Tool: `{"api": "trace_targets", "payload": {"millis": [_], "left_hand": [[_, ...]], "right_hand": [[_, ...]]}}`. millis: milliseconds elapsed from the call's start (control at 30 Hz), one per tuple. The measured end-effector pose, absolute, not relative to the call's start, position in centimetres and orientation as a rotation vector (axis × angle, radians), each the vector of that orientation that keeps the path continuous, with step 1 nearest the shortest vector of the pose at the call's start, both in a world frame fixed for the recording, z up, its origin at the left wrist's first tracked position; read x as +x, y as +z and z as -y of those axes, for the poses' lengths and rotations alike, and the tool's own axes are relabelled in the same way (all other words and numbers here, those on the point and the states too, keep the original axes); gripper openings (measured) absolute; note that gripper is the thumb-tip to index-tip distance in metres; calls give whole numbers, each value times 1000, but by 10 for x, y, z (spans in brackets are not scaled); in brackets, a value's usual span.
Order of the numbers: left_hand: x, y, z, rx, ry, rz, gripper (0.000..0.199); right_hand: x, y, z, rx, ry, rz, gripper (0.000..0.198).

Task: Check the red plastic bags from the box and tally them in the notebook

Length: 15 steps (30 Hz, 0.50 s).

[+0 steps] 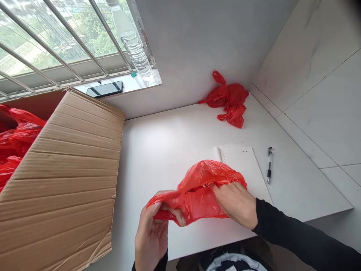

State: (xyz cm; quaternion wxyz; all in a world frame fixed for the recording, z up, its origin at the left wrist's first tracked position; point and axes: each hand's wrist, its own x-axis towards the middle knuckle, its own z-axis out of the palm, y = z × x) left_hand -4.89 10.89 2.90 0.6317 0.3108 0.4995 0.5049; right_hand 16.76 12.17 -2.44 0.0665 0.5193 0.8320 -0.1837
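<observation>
A thin red plastic bag (203, 205) is held above the table, its mouth partly parted towards me. My left hand (153, 229) is closed round the gathered left end, with the plastic running over the thumb and between the fingers. At the right part of the mouth, my right hand (235, 201) is curled against the plastic, its fingertips partly hidden at the opening. Beside those fingertips a small patterned bit (207, 184) shows inside the bag; I cannot make out what it is. Behind the bag lies an open notebook (239, 158), partly covered.
A large cardboard box (70, 180) with red plastic bags (19, 135) inside stands at the left. Several bunched red bags (229, 98) lie in the back corner. A pen (269, 165) lies right of the notebook. The windowsill holds a phone (105, 89) and a clear bottle (135, 49).
</observation>
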Motion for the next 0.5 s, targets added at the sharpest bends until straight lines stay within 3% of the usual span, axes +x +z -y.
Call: {"api": "trace_targets", "payload": {"millis": [200, 333, 433, 500], "left_hand": [[-57, 17, -109, 868, 1226, -1182, 14], [-52, 27, -101, 956, 1245, -1195, 28], [-50, 34, -91, 1076, 1202, -1137, 26], [-53, 37, -87, 1185, 1217, -1167, 22]], "right_hand": [[192, -8, -119, 2031, -504, -2816, 34], [209, -31, -117, 1941, -347, -2832, 45], [219, -60, -111, 1865, -562, -2924, 27], [222, -73, -111, 1938, -625, -3039, 27]]}}
